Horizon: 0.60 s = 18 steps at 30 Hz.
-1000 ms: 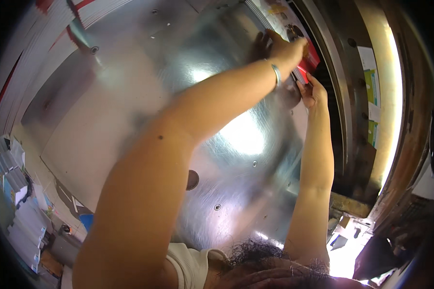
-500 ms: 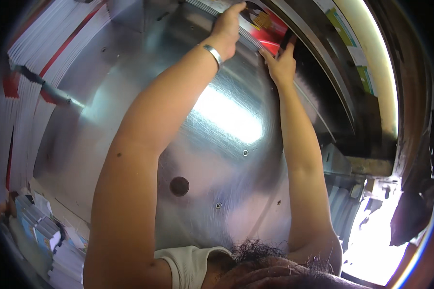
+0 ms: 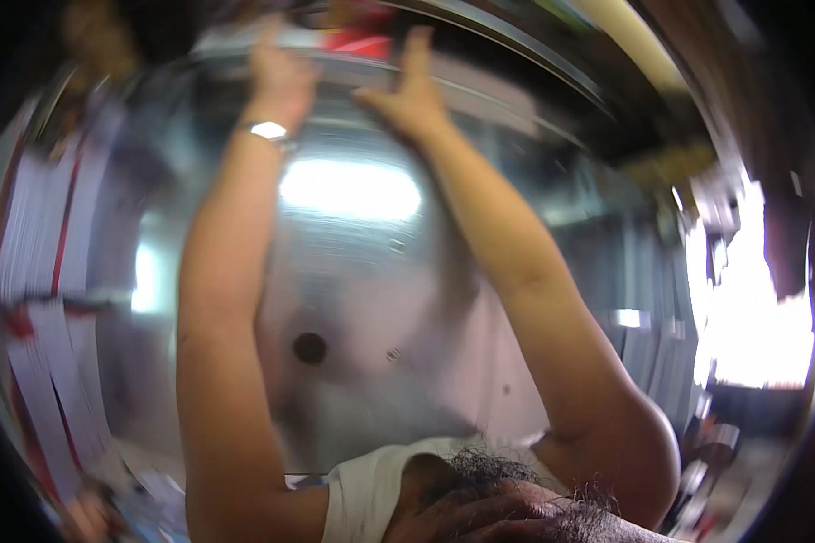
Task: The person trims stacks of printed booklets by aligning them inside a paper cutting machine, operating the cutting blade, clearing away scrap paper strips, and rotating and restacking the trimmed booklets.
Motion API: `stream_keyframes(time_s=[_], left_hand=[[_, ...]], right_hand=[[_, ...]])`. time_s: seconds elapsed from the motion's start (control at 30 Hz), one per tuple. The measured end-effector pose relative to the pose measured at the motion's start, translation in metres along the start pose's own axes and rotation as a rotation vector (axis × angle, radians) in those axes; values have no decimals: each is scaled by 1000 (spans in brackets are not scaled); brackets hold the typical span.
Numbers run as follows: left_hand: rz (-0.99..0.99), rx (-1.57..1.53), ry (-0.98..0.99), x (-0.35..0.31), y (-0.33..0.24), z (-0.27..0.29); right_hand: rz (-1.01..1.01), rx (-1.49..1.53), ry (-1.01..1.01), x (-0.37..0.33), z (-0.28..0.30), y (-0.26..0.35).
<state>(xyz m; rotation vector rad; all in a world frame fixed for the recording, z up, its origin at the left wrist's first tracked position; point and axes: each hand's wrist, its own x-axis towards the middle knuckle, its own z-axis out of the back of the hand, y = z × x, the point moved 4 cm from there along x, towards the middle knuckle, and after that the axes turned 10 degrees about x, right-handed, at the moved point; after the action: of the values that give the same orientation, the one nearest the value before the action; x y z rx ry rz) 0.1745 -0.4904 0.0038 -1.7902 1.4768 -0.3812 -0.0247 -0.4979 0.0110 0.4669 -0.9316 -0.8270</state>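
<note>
Both arms reach far forward over a shiny metal table (image 3: 362,271), and motion blurs the picture. My left hand (image 3: 281,86), with a silver band on its wrist, is at the table's far edge beside pale and red printed sheets (image 3: 360,45). Its fingers look stretched out, though smeared. On the other side of the sheets, my right hand (image 3: 412,95) has its thumb spread from its raised fingers. Nothing shows in its grasp. Whether either hand touches the sheets is hard to see.
Tall stacks of white paper with red bands (image 3: 41,226) line the left side. A dark machine part with a curved rail (image 3: 516,50) runs along the far right. Bright light (image 3: 756,308) glares at the right. A dark round hole (image 3: 310,348) is in the tabletop.
The view has turned, so hands and sheets now appear further left. My right hand's fingers, earlier at the edge of the red sheets, now point up, apart from the thumb.
</note>
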Motion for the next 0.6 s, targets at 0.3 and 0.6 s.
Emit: stream_keyframes(time_s=[0.3,0.6], left_hand=[[-527,1724,280,-69,17,29],[-564,2433,354,-315,75,34]], right_hand=[[-144,-68,521,-280,184,108],[-110,-1390,-148,-314,483,156]])
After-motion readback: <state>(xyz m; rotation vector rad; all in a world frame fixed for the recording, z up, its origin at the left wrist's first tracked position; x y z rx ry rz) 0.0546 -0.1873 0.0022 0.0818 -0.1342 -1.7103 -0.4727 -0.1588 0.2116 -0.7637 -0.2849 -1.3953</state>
